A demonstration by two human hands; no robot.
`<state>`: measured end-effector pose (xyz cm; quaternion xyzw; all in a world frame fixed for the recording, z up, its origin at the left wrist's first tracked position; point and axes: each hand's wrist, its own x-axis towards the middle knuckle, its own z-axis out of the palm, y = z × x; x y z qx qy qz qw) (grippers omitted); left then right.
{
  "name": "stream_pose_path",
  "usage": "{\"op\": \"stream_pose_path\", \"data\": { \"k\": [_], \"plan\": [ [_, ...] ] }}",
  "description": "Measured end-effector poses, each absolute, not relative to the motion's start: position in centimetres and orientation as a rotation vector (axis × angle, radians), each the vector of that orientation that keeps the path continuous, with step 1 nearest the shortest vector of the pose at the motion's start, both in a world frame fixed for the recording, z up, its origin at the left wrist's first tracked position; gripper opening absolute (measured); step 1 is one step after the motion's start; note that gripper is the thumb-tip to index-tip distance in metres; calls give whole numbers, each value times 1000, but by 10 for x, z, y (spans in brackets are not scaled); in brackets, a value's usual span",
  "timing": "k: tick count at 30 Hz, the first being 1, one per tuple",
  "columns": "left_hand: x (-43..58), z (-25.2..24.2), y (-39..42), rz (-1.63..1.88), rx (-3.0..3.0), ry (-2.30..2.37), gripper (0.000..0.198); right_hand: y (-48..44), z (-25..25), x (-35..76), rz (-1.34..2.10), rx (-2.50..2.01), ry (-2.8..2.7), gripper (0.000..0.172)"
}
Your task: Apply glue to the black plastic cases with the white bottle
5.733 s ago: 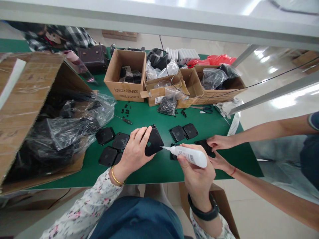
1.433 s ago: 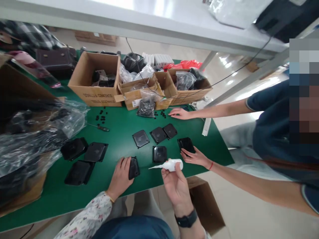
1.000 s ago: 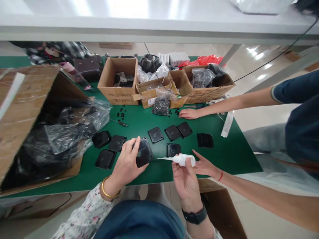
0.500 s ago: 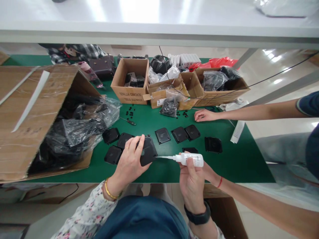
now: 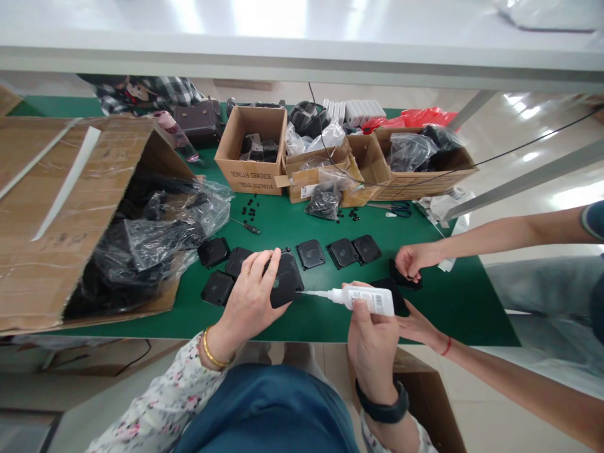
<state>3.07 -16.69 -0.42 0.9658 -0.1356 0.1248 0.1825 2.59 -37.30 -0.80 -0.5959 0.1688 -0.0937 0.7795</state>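
My left hand grips a square black plastic cover by its left side, holding it tilted above the table. In my right hand is a white glue bottle with a long thin nozzle, lying sideways. The nozzle's tip meets the lower right corner of the cover. Left of my left hand lie more black covers. Beyond the bottle, further black covers rest on the green table. My fingers hide the cover's left part.
A co-worker's hands handle black parts at the right. Cardboard boxes line the back, and a large open carton with plastic-wrapped parts stands left. A screwdriver, small black pieces and scissors lie on the green table.
The co-worker's far hand has moved nearer, onto a black part at the right; their other hand has shifted right with a black part. My hands keep the nozzle at the cover's corner.
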Motion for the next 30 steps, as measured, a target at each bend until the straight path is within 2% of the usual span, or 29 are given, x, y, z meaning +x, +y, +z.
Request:
{"op": "stream_pose_path", "data": {
  "k": [12,30],
  "plan": [
    [30,5,-164,406,2696,-376,89,-366,39,33,-241,-1630,-85,18],
    [31,9,-164,454,2709,-374,86,-365,50,35,-270,-1803,-285,20]
  ]
}}
